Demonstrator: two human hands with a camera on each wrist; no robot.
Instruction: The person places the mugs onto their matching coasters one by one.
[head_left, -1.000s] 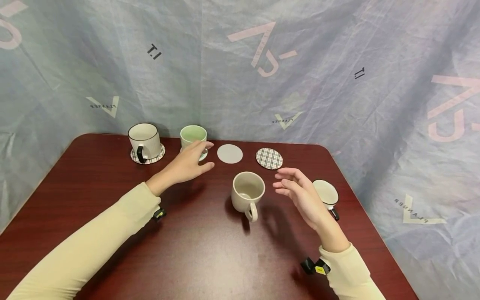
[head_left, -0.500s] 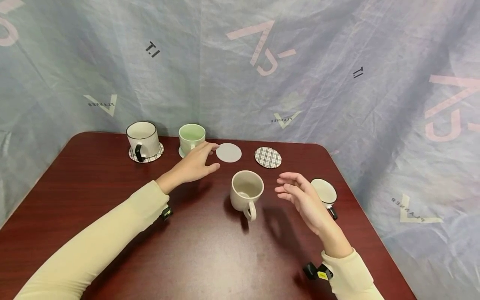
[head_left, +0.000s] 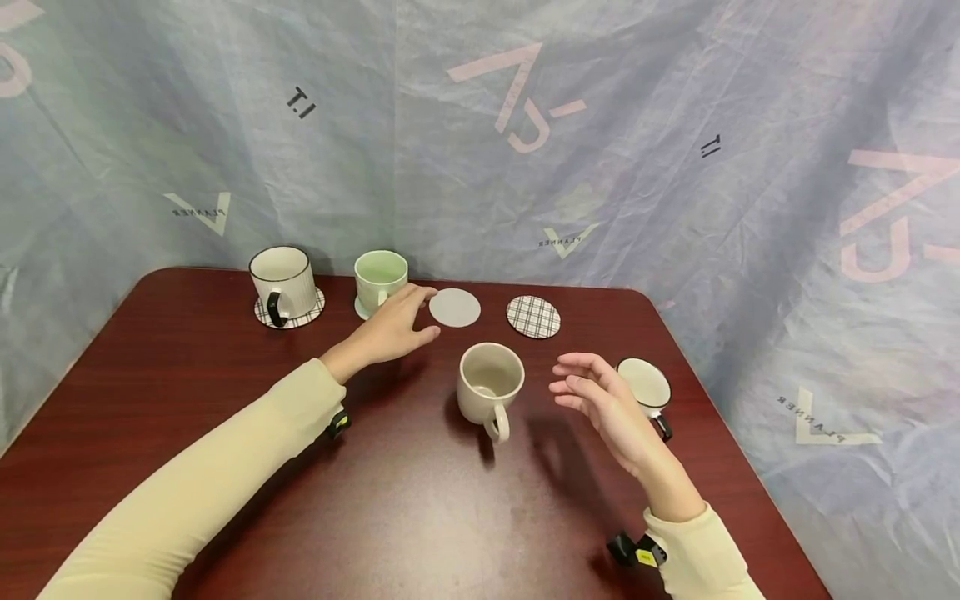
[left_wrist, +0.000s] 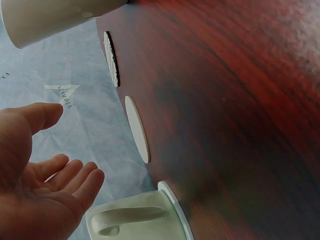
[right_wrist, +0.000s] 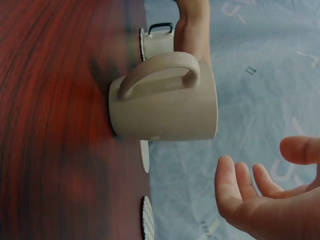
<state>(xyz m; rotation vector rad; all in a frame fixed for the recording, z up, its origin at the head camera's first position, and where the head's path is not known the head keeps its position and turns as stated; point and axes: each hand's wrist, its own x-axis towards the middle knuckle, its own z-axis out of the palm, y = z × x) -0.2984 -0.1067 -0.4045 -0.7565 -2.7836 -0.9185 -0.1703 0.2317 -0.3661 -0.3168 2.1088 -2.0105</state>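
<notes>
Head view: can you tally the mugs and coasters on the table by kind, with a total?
White mugs with black handles: 2
Green mug: 1
Beige mug: 1
Plaid coasters: 2
Plain grey coaster: 1
Coaster under the green mug: 1
Total: 8
</notes>
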